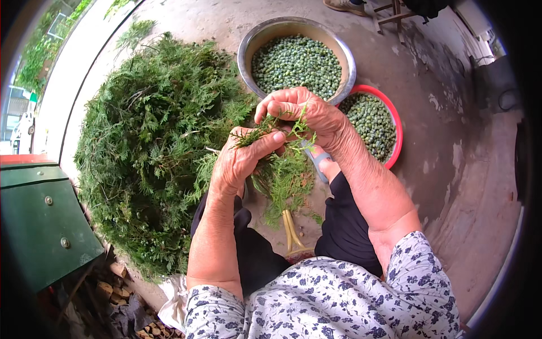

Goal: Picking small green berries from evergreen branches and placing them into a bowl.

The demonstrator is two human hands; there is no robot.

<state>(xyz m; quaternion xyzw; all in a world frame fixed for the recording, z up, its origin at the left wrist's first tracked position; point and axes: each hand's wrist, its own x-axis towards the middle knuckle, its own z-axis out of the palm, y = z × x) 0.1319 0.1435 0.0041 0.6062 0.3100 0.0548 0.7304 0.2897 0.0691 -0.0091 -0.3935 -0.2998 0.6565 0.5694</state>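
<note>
My left hand grips a leafy conifer sprig, probably arborvitae, with the thumb pressed along it. Against its other end, the curled fingers of my right hand pinch the greenery. The fingertips are partly hidden by leaves. Beyond my hands stands a wide steel basin holding small green cones or berries. A red-rimmed basin with more of them sits to its right, partly behind my right forearm. At my left lies a big heap of cut conifer branches.
Loose sprigs litter the floor between my feet, near yellowish stool legs. A green metal box or cabinet stands at left, with split firewood below it. Another person's shoe and a wooden stool show at the top.
</note>
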